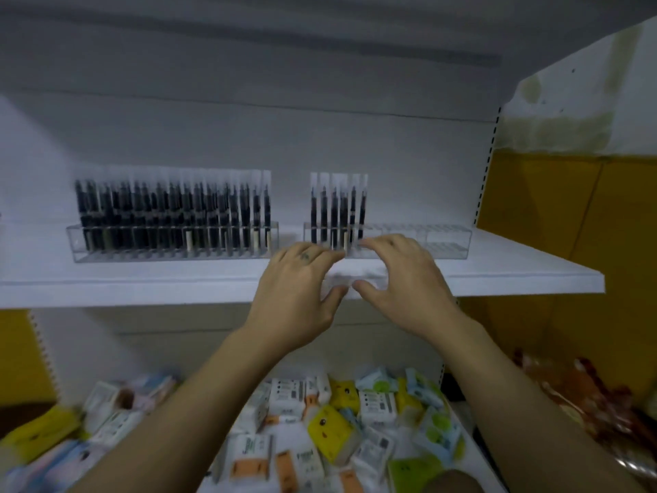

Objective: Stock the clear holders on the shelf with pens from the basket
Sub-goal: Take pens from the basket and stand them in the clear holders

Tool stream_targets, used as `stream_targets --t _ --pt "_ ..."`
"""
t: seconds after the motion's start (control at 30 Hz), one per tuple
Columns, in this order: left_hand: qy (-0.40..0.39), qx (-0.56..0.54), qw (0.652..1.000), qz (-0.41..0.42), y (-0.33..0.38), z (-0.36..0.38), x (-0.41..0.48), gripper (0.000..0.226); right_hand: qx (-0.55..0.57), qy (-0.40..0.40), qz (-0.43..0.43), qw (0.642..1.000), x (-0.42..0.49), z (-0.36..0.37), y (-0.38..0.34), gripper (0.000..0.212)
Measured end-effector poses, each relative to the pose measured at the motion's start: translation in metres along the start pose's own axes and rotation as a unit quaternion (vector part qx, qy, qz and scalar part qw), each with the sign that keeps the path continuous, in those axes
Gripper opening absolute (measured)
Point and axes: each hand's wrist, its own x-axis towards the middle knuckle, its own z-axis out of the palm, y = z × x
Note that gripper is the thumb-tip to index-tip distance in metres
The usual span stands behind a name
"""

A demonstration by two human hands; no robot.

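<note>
Two clear holders stand on the white shelf. The left holder is packed with dark pens in clear sleeves. The right holder has several sleeved pens at its left end, and its other slots are bare. My left hand and my right hand meet at the shelf's front edge, just before the right holder. Thumbs and curled fingers of both hands close around a pale, blurred bundle; what it is stays unclear. No basket is in view.
Below the shelf lies a bin of small tissue packs in white, yellow, green and orange. Yellow panels flank the shelf on the right, with a perforated upright at its edge. Orange-wrapped goods sit at the lower right.
</note>
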Motion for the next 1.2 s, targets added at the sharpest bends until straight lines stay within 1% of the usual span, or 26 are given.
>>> stream_targets --t 0.07,0.13,0.37,0.6,0.67,0.8,0.87,0.93,1.1,1.2 --pt "-0.019 0.009 1.000 -0.008 0.001 0.006 -0.024 0.045 -0.010 0.009 -0.001 1.000 -0.020 0.014 -0.004 0.040" --pt "-0.047 0.018 0.999 -0.013 0.000 0.015 -0.048 0.046 -0.005 -0.008 0.004 1.000 -0.042 0.032 -0.006 0.037" --pt "-0.145 0.012 0.987 -0.062 -0.008 0.064 -0.123 0.055 0.019 -0.155 0.058 0.986 -0.114 0.110 -0.005 0.060" --pt "-0.252 -0.002 0.961 -0.113 -0.015 0.121 -0.193 0.060 0.038 -0.272 0.093 0.957 -0.170 0.178 0.004 0.070" --pt "-0.293 -0.018 0.946 -0.136 -0.016 0.137 -0.221 0.062 0.046 -0.313 0.104 0.943 -0.191 0.197 0.008 0.072" --pt "-0.395 -0.044 0.899 -0.183 -0.017 0.169 -0.265 0.072 0.054 -0.400 0.148 0.903 -0.227 0.231 0.017 0.080" --pt "-0.406 -0.060 0.890 -0.199 -0.017 0.181 -0.273 0.073 0.062 -0.422 0.158 0.890 -0.234 0.244 0.017 0.081" --pt "-0.411 -0.065 0.885 -0.209 -0.017 0.190 -0.280 0.071 0.060 -0.442 0.148 0.883 -0.240 0.255 0.016 0.081" --pt "-0.491 -0.065 0.839 -0.224 -0.020 0.209 -0.314 0.067 0.041 -0.524 0.133 0.841 -0.270 0.275 0.007 0.076" --pt "-0.526 -0.071 0.814 -0.238 -0.022 0.218 -0.330 0.066 0.055 -0.536 0.120 0.834 -0.291 0.284 0.000 0.068"
